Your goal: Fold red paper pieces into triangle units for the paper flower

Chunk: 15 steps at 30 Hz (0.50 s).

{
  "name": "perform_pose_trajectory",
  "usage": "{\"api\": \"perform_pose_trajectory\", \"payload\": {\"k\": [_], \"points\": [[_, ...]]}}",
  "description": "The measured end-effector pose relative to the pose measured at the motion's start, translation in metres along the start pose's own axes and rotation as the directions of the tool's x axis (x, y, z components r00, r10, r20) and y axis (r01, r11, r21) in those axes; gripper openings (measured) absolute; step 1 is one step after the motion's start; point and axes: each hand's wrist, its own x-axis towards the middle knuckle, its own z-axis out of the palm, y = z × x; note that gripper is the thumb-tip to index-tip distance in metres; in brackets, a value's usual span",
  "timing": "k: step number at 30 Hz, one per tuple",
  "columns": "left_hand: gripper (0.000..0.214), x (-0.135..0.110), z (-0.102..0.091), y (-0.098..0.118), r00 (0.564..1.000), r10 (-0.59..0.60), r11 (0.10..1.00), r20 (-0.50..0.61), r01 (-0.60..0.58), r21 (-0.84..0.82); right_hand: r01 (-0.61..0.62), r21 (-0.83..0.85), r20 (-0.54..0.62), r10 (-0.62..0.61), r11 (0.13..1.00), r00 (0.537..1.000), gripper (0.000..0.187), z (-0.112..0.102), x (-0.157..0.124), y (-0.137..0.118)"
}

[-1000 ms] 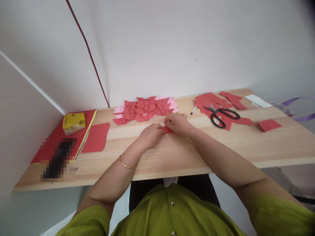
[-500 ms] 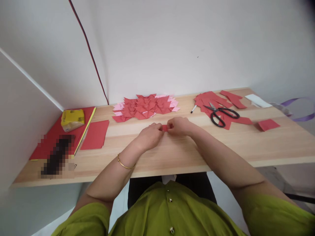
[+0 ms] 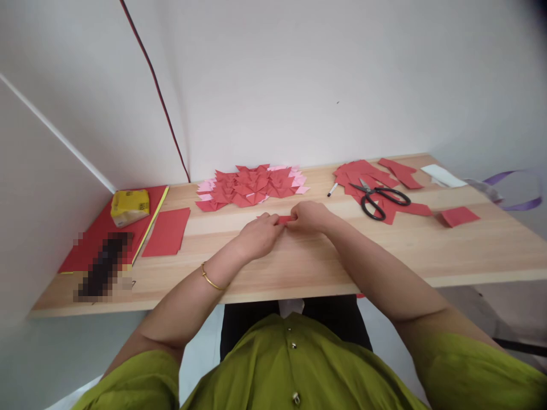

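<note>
Between my two hands, a small folded piece of red paper (image 3: 284,219) lies at the middle of the wooden table. My left hand (image 3: 264,233) is closed on its left end, fingertips pressing the paper. On the right end, my right hand (image 3: 308,217) pinches it with the fingers curled in. Most of the paper is hidden under the fingers. Just behind the hands, against the wall, a cluster of folded red and pink paper pieces (image 3: 252,187) is spread out.
Black-handled scissors (image 3: 378,198) rest on red paper offcuts (image 3: 363,172), beside a pen (image 3: 332,189). Farther right lies a bent red sheet (image 3: 460,216). At left are stacked red sheets (image 3: 166,232), a yellow packet (image 3: 130,207) and a blurred dark object (image 3: 105,265).
Both hands stay at the red paper with only small finger shifts; the right fingertips have moved slightly closer to the left ones. The whole view has shifted a little.
</note>
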Motion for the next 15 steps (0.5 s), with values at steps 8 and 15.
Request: {"api": "perform_pose_trajectory", "payload": {"k": [8,15], "points": [[0.033,-0.012,0.005,-0.002,0.998,0.054,0.994,-0.013,-0.053,0.091,0.018,-0.011,0.013,-0.018,1.0,1.0,0.02,0.0,0.0,0.003],[0.032,-0.021,0.012,-0.017,0.992,0.046,0.997,-0.117,-0.053,-0.059,0.066,0.016,0.036,-0.067,0.998,0.997,0.015,-0.003,-0.003,0.008]]}}
